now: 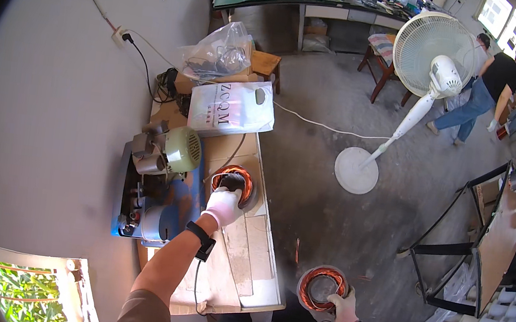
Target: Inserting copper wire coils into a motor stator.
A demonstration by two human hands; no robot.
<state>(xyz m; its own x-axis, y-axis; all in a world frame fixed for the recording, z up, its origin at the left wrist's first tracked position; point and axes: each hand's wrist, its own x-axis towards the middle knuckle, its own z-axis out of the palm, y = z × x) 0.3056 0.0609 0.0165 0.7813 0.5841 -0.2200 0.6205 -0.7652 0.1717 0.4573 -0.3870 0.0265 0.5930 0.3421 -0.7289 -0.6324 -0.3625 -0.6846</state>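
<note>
Copper coil (305,287) sits pinched in the gloved right hand (345,307) beside a table (252,250), where the left hand (225,206), its grip unclear, reaches over a second coil (247,180).

1. The right-hand coil (304,287) looked like coppery metal wire, glossy along its strands.
2. The left-hand coil (247,187) showed similarly shiny coppery wire.
3. The left glove (224,206) and right glove (346,309) looked like matt cloth.
4. The surface (231,251) looked like pale board, matt and worn.
5. The carrier bag (235,112) was smooth and glossy.
6. The fan stand (410,120) resembled smooth white plastic.
7. The motor housing (179,150) looked like green-painted metal.
8. The floor (308,173) resembled grey concrete.
</note>
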